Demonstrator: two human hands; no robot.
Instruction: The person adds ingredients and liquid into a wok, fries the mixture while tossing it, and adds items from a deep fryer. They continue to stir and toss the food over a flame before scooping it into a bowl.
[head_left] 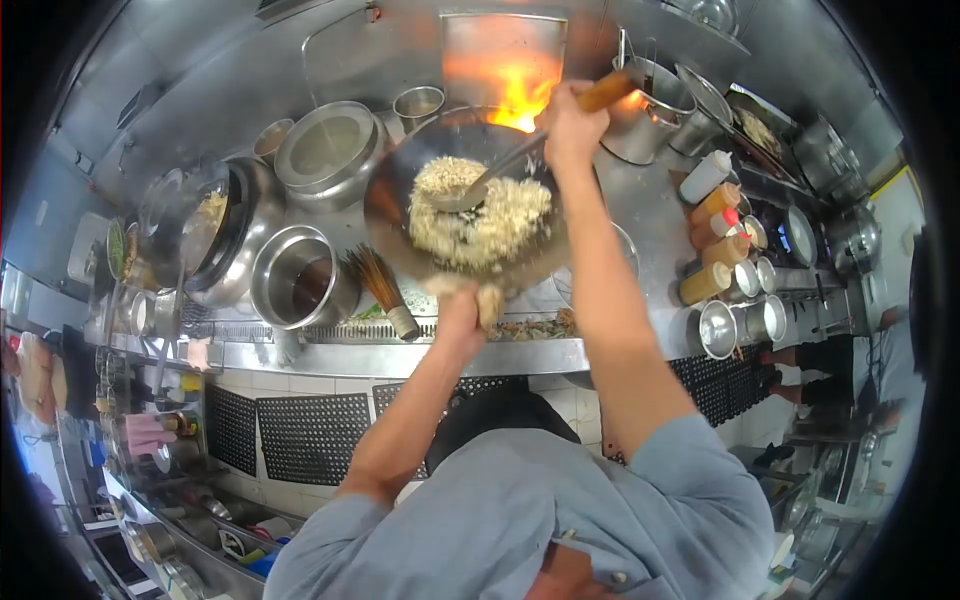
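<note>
A large dark wok (387, 205) sits tilted over the burner, with flames (522, 95) rising behind its far rim. Fried rice (512, 215), slightly blurred, spreads across its inside. My left hand (462, 318) is closed at the near rim, gripping a beige folded cloth (490, 306) against the wok. High on the right, my right hand (576, 128) wraps round the wooden handle of a long ladle (514, 156). The ladle's metal bowl rests among the rice, and more rice is heaped just beyond it.
Left of the wok lie a bamboo brush (378, 280) and a steel pot (292, 283) of dark liquid. A strainer (325, 147) sits on a pot behind. Squeeze bottles (706, 284) and small bowls (718, 328) line the right. A steel counter edge (540, 357) runs in front of me.
</note>
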